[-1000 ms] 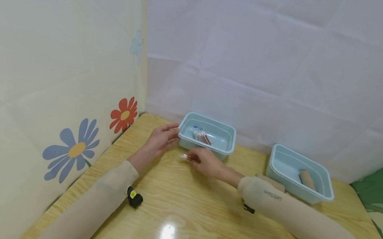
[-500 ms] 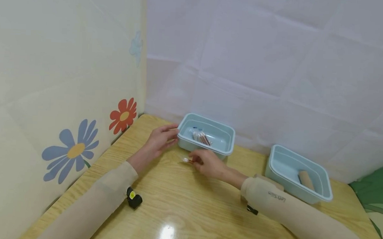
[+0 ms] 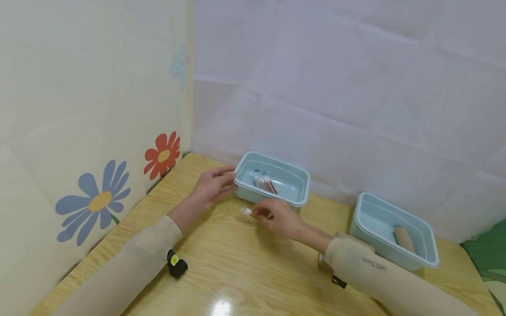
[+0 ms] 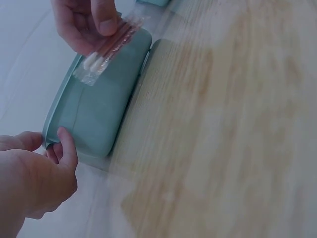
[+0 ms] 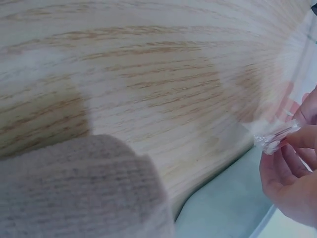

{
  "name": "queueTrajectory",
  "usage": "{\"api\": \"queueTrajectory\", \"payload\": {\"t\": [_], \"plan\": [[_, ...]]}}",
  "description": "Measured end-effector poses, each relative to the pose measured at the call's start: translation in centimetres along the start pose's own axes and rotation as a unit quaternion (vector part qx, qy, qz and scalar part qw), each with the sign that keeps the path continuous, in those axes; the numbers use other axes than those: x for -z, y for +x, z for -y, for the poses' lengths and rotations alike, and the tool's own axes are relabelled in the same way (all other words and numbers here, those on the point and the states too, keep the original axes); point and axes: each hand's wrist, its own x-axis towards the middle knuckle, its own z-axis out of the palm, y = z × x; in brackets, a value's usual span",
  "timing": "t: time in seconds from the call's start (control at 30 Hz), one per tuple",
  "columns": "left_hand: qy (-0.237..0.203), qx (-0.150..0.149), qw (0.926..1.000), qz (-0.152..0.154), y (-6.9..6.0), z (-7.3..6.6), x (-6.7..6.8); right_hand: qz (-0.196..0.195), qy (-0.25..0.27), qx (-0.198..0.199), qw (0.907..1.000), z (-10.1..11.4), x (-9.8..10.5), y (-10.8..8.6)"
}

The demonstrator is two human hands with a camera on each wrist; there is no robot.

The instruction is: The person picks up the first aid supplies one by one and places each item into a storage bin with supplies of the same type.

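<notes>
My right hand (image 3: 281, 219) pinches a clear packet of cotton swabs (image 4: 106, 52) with brown sticks and white tips. It holds the packet above the table, just in front of a light blue plastic box (image 3: 300, 175). In that box lie more packeted swabs (image 3: 265, 182), bunched towards its left part. Extended fingers of my left hand (image 3: 211, 185) touch the left end of the box, at its rim and outer wall. The left wrist view shows the left hand (image 4: 39, 178) at the box's near corner, the right hand (image 4: 84, 25) above the box's side.
To the right stands a second light blue box (image 3: 367, 217) holding a beige roll (image 3: 404, 238). Another beige item (image 3: 355, 240) lies on the wooden table (image 3: 231, 270), partly behind the right sleeve. A flower-printed sheet (image 3: 90, 99) hangs at left, a pale sheet (image 3: 345, 86) behind.
My right hand has shifted slightly right and towards me, and the packet in it has changed its tilt. The left hand stays at the box's end.
</notes>
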Motion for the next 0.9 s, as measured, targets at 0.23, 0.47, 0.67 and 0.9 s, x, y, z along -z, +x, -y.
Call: {"api": "queueTrajectory", "payload": {"t": [0.23, 0.47, 0.67, 0.9], "plan": [[0.021, -0.012, 0.9997, -0.002, 0.0, 0.2, -0.4, -0.02, 0.041, -0.024, 0.9987, 0.4, 0.9, -0.1], [0.036, -0.013, 0.9992, -0.004, 0.1, 0.1, -0.2, -0.045, 0.079, -0.041, 0.995, 0.7, 1.9, 0.4], [0.039, -0.018, 0.9991, -0.002, 0.1, 0.1, 0.0, -0.052, 0.078, -0.037, 0.9949, 0.7, 2.6, 0.9], [0.041, -0.016, 0.999, -0.004, 0.0, 0.0, -0.1, -0.074, 0.07, -0.046, 0.9938, 0.2, 4.1, 1.1]]}}
